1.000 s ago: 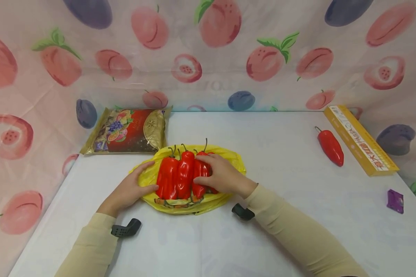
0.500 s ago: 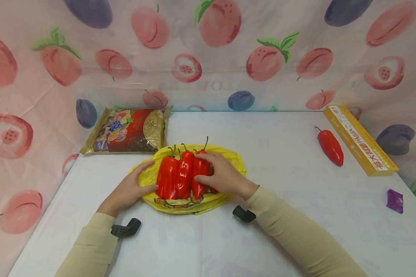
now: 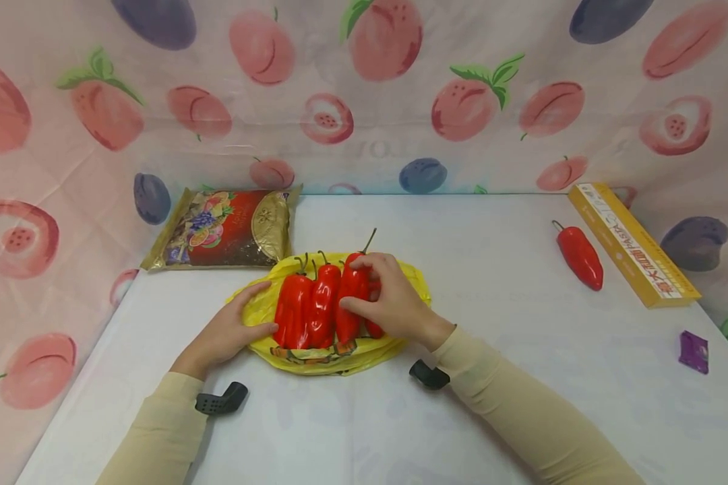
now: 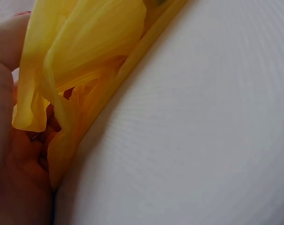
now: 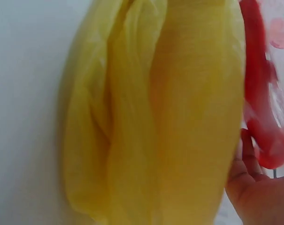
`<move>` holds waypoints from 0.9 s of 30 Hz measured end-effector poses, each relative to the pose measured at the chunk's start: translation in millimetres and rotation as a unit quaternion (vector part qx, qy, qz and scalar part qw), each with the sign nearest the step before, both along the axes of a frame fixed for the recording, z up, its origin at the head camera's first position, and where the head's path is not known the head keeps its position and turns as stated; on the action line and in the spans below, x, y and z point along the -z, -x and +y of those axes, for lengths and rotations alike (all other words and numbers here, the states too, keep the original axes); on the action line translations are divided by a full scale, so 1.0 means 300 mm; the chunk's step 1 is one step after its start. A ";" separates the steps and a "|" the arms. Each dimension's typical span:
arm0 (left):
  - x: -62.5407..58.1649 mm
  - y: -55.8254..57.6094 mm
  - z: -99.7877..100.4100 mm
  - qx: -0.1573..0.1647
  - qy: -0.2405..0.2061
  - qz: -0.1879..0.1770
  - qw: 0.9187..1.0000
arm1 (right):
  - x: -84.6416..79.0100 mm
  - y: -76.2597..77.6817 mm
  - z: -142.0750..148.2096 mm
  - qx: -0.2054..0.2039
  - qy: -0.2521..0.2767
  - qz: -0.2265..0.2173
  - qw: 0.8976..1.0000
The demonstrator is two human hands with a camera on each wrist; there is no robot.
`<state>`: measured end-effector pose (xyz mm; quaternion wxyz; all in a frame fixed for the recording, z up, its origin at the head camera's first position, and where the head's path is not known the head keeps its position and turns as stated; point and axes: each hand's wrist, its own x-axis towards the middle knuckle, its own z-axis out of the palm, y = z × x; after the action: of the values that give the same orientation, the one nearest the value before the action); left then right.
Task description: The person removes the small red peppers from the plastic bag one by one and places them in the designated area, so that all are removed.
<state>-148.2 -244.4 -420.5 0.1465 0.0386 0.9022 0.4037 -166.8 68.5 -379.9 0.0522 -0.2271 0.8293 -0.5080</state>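
Note:
A yellow plastic bag (image 3: 327, 365) lies with its mouth spread, holding several glossy red peppers (image 3: 323, 313) side by side, stems away from me. My left hand (image 3: 227, 333) grips the bag's left side; part of the hand is hidden by yellow film in the left wrist view. With thumb and fingers, my right hand (image 3: 397, 300) holds the red pepper (image 3: 348, 327) at the right of the row. This pepper's stem end stands higher than its neighbours. In the right wrist view it shows above the bag's edge, beside my hand.
Behind the bag on the left lies a red-and-gold food packet (image 3: 230, 229). At the right are another red pepper (image 3: 579, 258), a long yellow pasta box (image 3: 633, 246) and a small purple packet (image 3: 694, 351). A fruit-print cloth (image 3: 376, 162) hangs behind the white table (image 3: 491, 269).
My right hand has risen slightly with the right-hand pepper, whose stem now sits farther up and to the right. The left hand and bag have stayed in place.

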 end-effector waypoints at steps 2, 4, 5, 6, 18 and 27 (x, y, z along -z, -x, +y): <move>-0.001 0.000 0.000 0.000 0.001 0.000 1.000 | -0.007 0.001 0.008 0.003 0.015 0.011 1.000; -0.001 0.000 0.000 0.000 0.002 0.001 1.000 | -0.014 0.005 0.018 0.002 0.025 0.021 0.999; -0.001 0.001 0.000 0.000 0.001 0.001 1.000 | -0.019 0.007 0.024 0.003 0.026 0.023 0.999; -0.001 0.001 0.000 0.000 0.001 0.001 1.000 | -0.023 0.009 0.032 0.002 0.026 0.025 0.999; 0.000 0.002 0.001 -0.002 0.000 -0.006 1.000 | -0.087 0.036 0.156 0.042 -0.019 0.032 0.998; 0.005 0.002 -0.003 0.004 0.004 0.005 1.000 | -0.130 0.069 0.306 0.086 -0.081 0.038 0.992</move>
<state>-148.9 -245.4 -422.0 0.1440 0.0437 0.9045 0.3991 -187.6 160.4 -341.0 -0.0050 -0.1697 0.8855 -0.4326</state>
